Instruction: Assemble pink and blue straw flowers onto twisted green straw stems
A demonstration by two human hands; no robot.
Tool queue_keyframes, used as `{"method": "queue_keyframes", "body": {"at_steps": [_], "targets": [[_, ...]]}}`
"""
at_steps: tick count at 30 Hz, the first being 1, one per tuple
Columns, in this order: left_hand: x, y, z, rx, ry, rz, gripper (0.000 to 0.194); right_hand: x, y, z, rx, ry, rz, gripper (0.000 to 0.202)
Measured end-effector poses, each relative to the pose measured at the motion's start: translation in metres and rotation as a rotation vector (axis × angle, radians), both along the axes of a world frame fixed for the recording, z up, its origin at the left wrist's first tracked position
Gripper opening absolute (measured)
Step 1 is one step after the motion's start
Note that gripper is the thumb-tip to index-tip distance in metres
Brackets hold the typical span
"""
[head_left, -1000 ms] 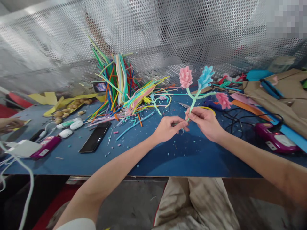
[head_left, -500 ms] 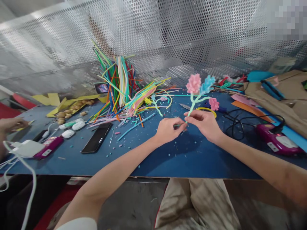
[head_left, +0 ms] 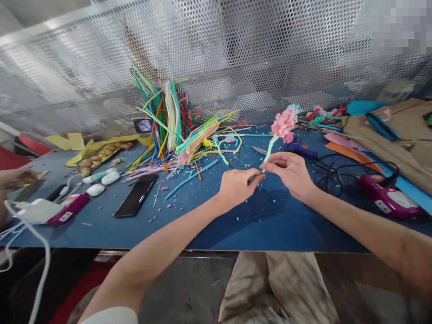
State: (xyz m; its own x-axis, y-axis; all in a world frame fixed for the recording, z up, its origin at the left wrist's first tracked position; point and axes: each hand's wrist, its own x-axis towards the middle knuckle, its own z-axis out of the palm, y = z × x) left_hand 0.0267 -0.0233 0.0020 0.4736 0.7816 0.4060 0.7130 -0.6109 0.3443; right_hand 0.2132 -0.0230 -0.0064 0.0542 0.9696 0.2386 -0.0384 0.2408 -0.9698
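A pipe-cleaner flower (head_left: 282, 126) with a fluffy pink head, some blue behind it and a twisted light-green stem stands upright between my hands, tilted to the right. My left hand (head_left: 238, 186) pinches the bottom end of the stem. Just above, my right hand (head_left: 288, 173) has thumb and fingertips closed on the same stem. Scissors with a yellow handle lie partly hidden behind my right hand; their blade (head_left: 259, 150) shows. A smaller pipe-cleaner piece with a yellow flower (head_left: 207, 143) and green stem (head_left: 222, 155) rests on the blue table (head_left: 216, 229).
A large bunch of pipe cleaners (head_left: 172, 117) stands behind, with more strewn around it. Left lie a black phone (head_left: 137, 195), white earbud cases and a purple power strip (head_left: 69, 209). Right are another power strip (head_left: 388, 195), black cables and cardboard (head_left: 405, 130). Another person's hand (head_left: 20, 175) is far left.
The flower has turned about its stem: the pink head now covers most of the blue one, and the side branch no longer shows apart. Both hands stay nearly in place.
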Motion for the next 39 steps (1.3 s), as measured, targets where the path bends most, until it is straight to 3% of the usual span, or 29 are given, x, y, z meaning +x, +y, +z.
{"method": "queue_keyframes", "body": {"at_steps": [4, 9, 13, 19, 21, 24, 28, 31, 35, 39], "targets": [[0.000, 0.000, 0.003, -0.156, -0.130, -0.064, 0.031, 0.000, -0.002, 0.002, -0.004, 0.009, 0.032, 0.028], [0.000, 0.005, 0.004, -0.650, -0.532, -0.299, 0.040, 0.000, -0.004, 0.004, -0.041, 0.108, 0.102, 0.030], [-0.002, 0.010, 0.001, -0.900, -0.727, -0.406, 0.042, 0.001, -0.006, 0.006, -0.062, 0.200, 0.214, 0.028], [-0.004, 0.009, 0.000, -1.164, -0.760, -0.594, 0.036, 0.004, -0.011, 0.012, -0.155, 0.298, 0.642, 0.020], [-0.005, 0.008, 0.002, -1.157, -0.734, -0.617, 0.033, 0.005, -0.011, 0.012, -0.156, 0.310, 0.715, 0.019], [-0.006, 0.008, 0.005, -1.102, -0.667, -0.571, 0.035, 0.006, -0.010, 0.010, -0.139, 0.296, 0.709, 0.020], [-0.008, 0.011, 0.005, -0.958, -0.627, -0.498, 0.037, 0.006, -0.004, 0.004, -0.120, 0.246, 0.548, 0.020], [-0.009, 0.014, 0.003, -0.815, -0.589, -0.448, 0.037, 0.004, 0.002, -0.003, -0.084, 0.192, 0.347, 0.021], [-0.008, 0.013, 0.003, -0.443, -0.341, -0.264, 0.032, 0.000, 0.004, -0.010, -0.034, 0.124, 0.085, 0.031], [-0.007, 0.009, 0.004, -0.072, -0.086, -0.055, 0.022, -0.004, 0.001, -0.009, 0.036, 0.064, 0.009, 0.029]]}}
